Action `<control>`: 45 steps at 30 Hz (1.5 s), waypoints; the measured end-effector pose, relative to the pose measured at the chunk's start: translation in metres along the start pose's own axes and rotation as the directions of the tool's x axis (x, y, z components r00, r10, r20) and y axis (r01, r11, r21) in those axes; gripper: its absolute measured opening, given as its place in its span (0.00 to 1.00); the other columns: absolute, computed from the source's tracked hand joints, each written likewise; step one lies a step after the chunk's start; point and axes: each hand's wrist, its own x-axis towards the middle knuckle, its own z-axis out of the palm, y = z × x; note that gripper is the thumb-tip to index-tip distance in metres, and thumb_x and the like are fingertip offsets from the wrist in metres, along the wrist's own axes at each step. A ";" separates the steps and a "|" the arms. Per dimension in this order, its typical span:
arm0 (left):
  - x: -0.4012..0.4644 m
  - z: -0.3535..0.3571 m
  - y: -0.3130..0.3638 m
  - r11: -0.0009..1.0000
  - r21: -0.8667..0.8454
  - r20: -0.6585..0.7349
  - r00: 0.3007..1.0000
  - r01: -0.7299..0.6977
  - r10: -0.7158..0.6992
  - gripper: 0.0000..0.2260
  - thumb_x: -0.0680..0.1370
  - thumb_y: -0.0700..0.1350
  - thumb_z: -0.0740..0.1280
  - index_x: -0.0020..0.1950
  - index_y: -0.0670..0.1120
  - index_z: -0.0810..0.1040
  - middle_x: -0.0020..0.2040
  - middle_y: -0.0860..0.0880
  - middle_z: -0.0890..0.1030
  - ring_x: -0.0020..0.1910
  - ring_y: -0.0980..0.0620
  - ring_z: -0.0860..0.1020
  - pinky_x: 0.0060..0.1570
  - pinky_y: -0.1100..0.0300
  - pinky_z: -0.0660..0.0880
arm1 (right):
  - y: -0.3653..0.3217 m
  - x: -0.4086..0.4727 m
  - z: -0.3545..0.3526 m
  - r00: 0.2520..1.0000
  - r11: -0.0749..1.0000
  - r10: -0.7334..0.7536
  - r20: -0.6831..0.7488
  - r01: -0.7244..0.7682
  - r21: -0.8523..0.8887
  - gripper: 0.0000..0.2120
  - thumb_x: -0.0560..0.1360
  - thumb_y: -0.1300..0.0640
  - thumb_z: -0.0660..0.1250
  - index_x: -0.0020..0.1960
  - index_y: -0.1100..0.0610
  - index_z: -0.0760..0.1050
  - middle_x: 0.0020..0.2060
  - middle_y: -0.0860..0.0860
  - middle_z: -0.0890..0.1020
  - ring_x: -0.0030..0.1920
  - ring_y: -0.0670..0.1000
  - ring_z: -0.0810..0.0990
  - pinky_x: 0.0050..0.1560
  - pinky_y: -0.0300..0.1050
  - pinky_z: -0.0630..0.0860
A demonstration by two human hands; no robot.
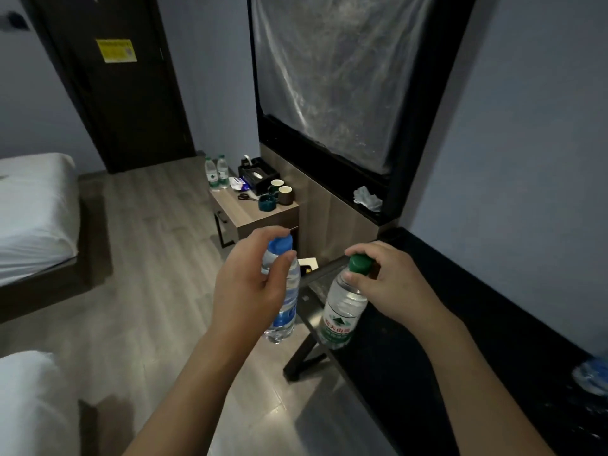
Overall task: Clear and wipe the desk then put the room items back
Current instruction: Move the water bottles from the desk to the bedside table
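Note:
My left hand (250, 284) grips a clear water bottle with a blue cap and blue label (285, 304) by its neck, held over the wooden floor just left of the black desk (427, 357). My right hand (391, 284) pinches the neck of a second bottle with a green cap and green label (342, 311), hanging above the desk's left end. Both bottles hang upright in the air. A blue and white object (592, 376) lies blurred at the desk's far right edge.
A wooden side table (260, 212) further back carries two green-capped bottles (217, 172), a black tissue box (258, 176), cups (279, 192) and scissors (246, 197). A plastic-covered screen (339, 70) hangs on the wall. White beds (33, 209) stand at the left; a dark door (125, 77) is behind.

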 end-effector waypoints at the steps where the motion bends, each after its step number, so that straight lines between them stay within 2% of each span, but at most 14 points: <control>1: 0.007 -0.009 -0.011 1.000 0.002 -0.008 1.000 0.006 -0.006 0.11 0.78 0.52 0.65 0.60 0.59 0.73 0.52 0.62 0.77 0.53 0.67 0.74 0.45 0.50 0.80 | -0.006 0.010 0.012 1.000 1.000 -0.002 0.008 0.002 0.012 0.14 0.72 0.54 0.73 0.57 0.46 0.78 0.51 0.39 0.76 0.52 0.38 0.75 0.49 0.31 0.69; 4: 0.031 -0.036 -0.048 0.999 -0.007 -0.027 0.999 0.041 -0.041 0.11 0.77 0.50 0.67 0.59 0.59 0.74 0.51 0.65 0.77 0.52 0.67 0.75 0.46 0.50 0.81 | -0.020 0.044 0.044 0.998 0.999 0.005 0.055 -0.007 0.043 0.12 0.73 0.54 0.73 0.56 0.47 0.78 0.51 0.39 0.76 0.52 0.38 0.75 0.50 0.32 0.70; 8: 0.071 -0.054 -0.103 0.994 -0.005 -0.036 0.994 0.105 -0.105 0.11 0.77 0.47 0.68 0.58 0.58 0.75 0.50 0.65 0.78 0.52 0.68 0.75 0.46 0.52 0.80 | -0.025 0.102 0.081 0.995 0.999 0.037 0.096 -0.041 0.036 0.11 0.73 0.53 0.72 0.55 0.46 0.77 0.51 0.38 0.75 0.52 0.39 0.75 0.52 0.38 0.74; 13: 0.133 -0.057 -0.167 0.986 -0.028 -0.064 0.984 0.165 -0.167 0.12 0.77 0.45 0.70 0.58 0.55 0.77 0.52 0.62 0.79 0.52 0.61 0.77 0.46 0.52 0.80 | -0.020 0.192 0.135 0.989 1.000 0.010 0.148 -0.011 0.001 0.11 0.72 0.53 0.73 0.53 0.44 0.77 0.48 0.39 0.76 0.49 0.40 0.76 0.45 0.36 0.70; 17: 0.204 -0.068 -0.206 0.985 -0.004 -0.059 0.983 0.172 -0.172 0.12 0.76 0.45 0.72 0.56 0.57 0.77 0.51 0.65 0.79 0.52 0.61 0.78 0.47 0.56 0.80 | -0.028 0.278 0.166 0.991 0.999 -0.028 0.130 0.024 0.030 0.11 0.72 0.54 0.73 0.53 0.45 0.77 0.49 0.40 0.75 0.51 0.40 0.75 0.48 0.38 0.71; 22: 0.275 -0.089 -0.259 0.986 0.043 -0.092 0.983 0.162 -0.158 0.15 0.74 0.44 0.74 0.55 0.59 0.77 0.50 0.64 0.80 0.51 0.55 0.80 0.41 0.56 0.79 | -0.054 0.383 0.213 0.992 0.992 -0.094 0.082 0.086 0.096 0.10 0.72 0.56 0.73 0.51 0.47 0.77 0.48 0.40 0.75 0.50 0.38 0.74 0.46 0.32 0.67; 26: 0.320 -0.108 -0.312 0.977 0.070 -0.109 0.975 0.201 -0.193 0.14 0.74 0.44 0.73 0.53 0.60 0.77 0.50 0.64 0.80 0.51 0.57 0.80 0.46 0.61 0.78 | -0.069 0.450 0.258 0.978 0.989 -0.132 0.161 0.121 0.081 0.11 0.73 0.56 0.72 0.53 0.46 0.76 0.50 0.39 0.74 0.53 0.34 0.72 0.49 0.27 0.65; 29: 0.359 -0.116 -0.362 0.964 0.071 -0.092 0.964 0.256 -0.249 0.12 0.74 0.46 0.73 0.51 0.61 0.76 0.50 0.67 0.79 0.51 0.62 0.79 0.49 0.64 0.76 | -0.071 0.500 0.291 0.975 0.994 -0.102 0.197 0.091 0.068 0.12 0.73 0.55 0.72 0.54 0.45 0.75 0.52 0.39 0.75 0.53 0.36 0.72 0.51 0.29 0.65; 32: 0.402 -0.125 -0.410 0.963 0.088 -0.009 0.967 0.253 -0.253 0.12 0.74 0.47 0.74 0.52 0.61 0.76 0.51 0.69 0.77 0.51 0.66 0.77 0.49 0.65 0.77 | -0.077 0.548 0.327 0.972 0.998 -0.057 0.228 0.054 0.019 0.13 0.74 0.54 0.72 0.56 0.45 0.75 0.52 0.39 0.75 0.53 0.38 0.72 0.50 0.30 0.65; 35: 0.454 -0.138 -0.451 0.971 0.085 0.039 0.973 0.225 -0.229 0.13 0.73 0.46 0.75 0.52 0.59 0.77 0.51 0.68 0.78 0.50 0.65 0.78 0.50 0.62 0.78 | -0.084 0.592 0.357 0.966 1.000 0.010 0.257 -0.004 -0.027 0.13 0.73 0.52 0.73 0.56 0.45 0.75 0.52 0.40 0.75 0.53 0.40 0.73 0.52 0.35 0.67; 38: 0.507 -0.144 -0.485 0.979 0.079 0.069 0.978 0.191 -0.196 0.13 0.73 0.45 0.75 0.52 0.58 0.77 0.50 0.67 0.79 0.50 0.64 0.79 0.52 0.60 0.78 | -0.086 0.635 0.375 0.974 0.998 0.044 0.222 -0.035 -0.047 0.13 0.72 0.52 0.73 0.54 0.44 0.75 0.52 0.41 0.75 0.55 0.42 0.74 0.56 0.38 0.69; 45: 0.613 -0.123 -0.566 0.976 0.107 0.137 0.969 0.192 -0.206 0.13 0.73 0.44 0.74 0.51 0.58 0.77 0.50 0.67 0.79 0.50 0.64 0.79 0.53 0.59 0.78 | -0.065 0.741 0.415 0.976 0.989 0.150 0.159 -0.147 -0.028 0.12 0.73 0.52 0.72 0.53 0.42 0.73 0.52 0.39 0.74 0.54 0.41 0.73 0.56 0.39 0.70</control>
